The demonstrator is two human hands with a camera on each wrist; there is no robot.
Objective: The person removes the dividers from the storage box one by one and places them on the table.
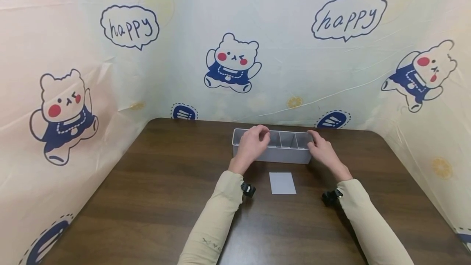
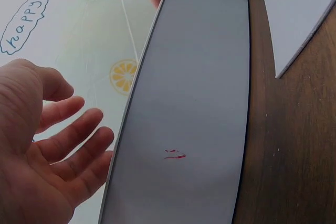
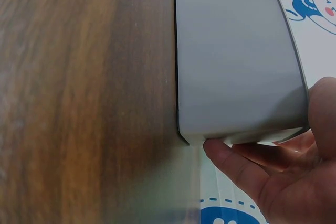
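Observation:
A long grey divided box (image 1: 283, 155) stands near the far edge of the dark table, its compartments opening upward. My left hand (image 1: 253, 144) hovers over the box's left part. In the left wrist view, that hand (image 2: 58, 135) has loosely bent fingers holding nothing, beside the top rim of the box (image 2: 189, 77), whose long side carries small red marks. At the right end, my right hand (image 1: 324, 150) holds the box. The right wrist view has its fingers (image 3: 236, 169) against the end wall and the thumb at the rim; the thumb's tip is hidden.
A white square card (image 1: 282, 183) lies on the brown table (image 1: 165, 191) in front of the box, between the forearms. A printed curtain (image 1: 287, 60) with bears and "happy" bubbles surrounds the table's back and sides. Each wrist carries a small black camera (image 1: 248, 190).

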